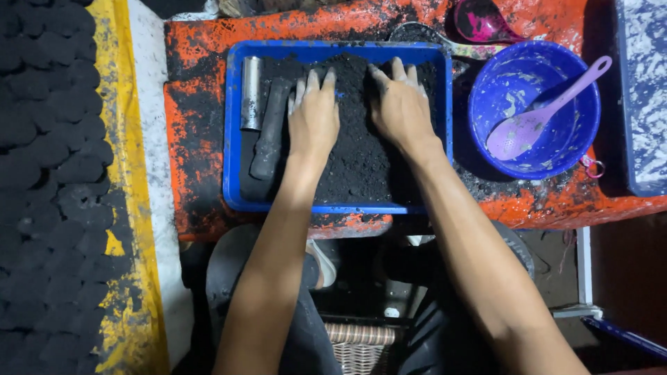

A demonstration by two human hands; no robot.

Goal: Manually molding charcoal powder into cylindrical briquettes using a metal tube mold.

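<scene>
A blue rectangular tray [232, 139] sits on an orange, soot-stained table and holds a heap of black powder [358, 156]. My left hand [313, 114] lies palm down on the powder, fingers spread and pointing away from me. My right hand [401, 104] rests flat on the powder beside it, fingers dusted grey. At the tray's left side lie a short metal tube [251, 94] and a black-coated cylinder [269, 132], just left of my left hand.
A blue bowl [511, 80] with a lilac spoon [542, 114] stands right of the tray. A pink scoop [479, 21] lies behind it. Several black round briquettes [48, 173] cover a yellow-edged sheet at left. A wicker basket [361, 344] sits below between my knees.
</scene>
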